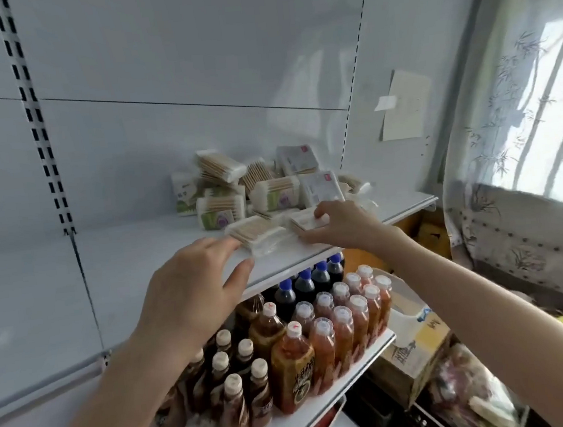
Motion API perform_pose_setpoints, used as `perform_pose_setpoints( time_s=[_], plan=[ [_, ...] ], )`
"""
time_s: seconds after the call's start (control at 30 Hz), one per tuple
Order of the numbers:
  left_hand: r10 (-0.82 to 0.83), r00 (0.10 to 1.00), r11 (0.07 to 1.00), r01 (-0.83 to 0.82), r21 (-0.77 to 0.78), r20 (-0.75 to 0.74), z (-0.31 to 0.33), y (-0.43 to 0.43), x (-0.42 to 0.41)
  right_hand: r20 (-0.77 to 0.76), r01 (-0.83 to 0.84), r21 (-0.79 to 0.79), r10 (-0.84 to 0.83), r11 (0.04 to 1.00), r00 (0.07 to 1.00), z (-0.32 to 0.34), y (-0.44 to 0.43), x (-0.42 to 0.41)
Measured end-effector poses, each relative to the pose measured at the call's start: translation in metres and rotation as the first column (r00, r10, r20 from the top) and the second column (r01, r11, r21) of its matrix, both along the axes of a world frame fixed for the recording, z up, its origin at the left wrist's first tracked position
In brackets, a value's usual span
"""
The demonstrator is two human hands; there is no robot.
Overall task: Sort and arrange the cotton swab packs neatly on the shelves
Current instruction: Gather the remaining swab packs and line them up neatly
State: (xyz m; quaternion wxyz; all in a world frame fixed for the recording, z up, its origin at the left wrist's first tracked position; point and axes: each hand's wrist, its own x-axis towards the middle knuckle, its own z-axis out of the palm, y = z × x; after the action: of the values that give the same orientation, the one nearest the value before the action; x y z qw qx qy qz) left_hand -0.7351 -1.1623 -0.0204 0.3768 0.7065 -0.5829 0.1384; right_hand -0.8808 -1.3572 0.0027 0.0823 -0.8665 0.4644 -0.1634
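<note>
Head view: white shelf beside a curtained window, drink bottles beneath. Cotton swab packs heaped at its back; right hand pinches a front pack, straight-fingered left hand touches the neighbouring pack

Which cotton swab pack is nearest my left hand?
The clear flat pack at the shelf's front edge; the right hand grips the labelled pack beside it.

White shelf, beige-and-white swab packs, blue-capped dark bottles, bamboo-print curtain
</note>
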Motion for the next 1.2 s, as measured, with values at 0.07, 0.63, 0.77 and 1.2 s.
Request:
perform_pose_setpoints(
  time_s=[0.07, 0.63, 0.77, 1.2],
  plan=[
    [0.025, 0.999, 0.999, -0.026, -0.022, -0.022, -0.001, -0.009, -0.009, 0.104, -0.053, 0.007, 0.052, 0.999, 0.993, 0.005, -0.010, -0.009],
    [-0.205, 0.509, 0.891, -0.256, -0.374, -0.836, 0.025, -0.025, 0.012, 0.193, -0.428, 0.061, 0.410, 0.902, 0.891, 0.015, 0.008, 0.043],
    [-0.133, 0.534, 0.888, -0.309, -0.339, -0.835, 0.023, -0.015, 0.030, -0.129, -0.363, -0.002, 0.359, 0.932, 0.924, -0.003, 0.018, 0.070],
    [-0.348, 0.277, 0.897, -0.178, -0.404, -0.896, 0.043, -0.034, 0.048, 0.572, -0.708, 0.006, 0.578, 0.707, 0.582, 0.039, 0.042, 0.102]
  ],
)
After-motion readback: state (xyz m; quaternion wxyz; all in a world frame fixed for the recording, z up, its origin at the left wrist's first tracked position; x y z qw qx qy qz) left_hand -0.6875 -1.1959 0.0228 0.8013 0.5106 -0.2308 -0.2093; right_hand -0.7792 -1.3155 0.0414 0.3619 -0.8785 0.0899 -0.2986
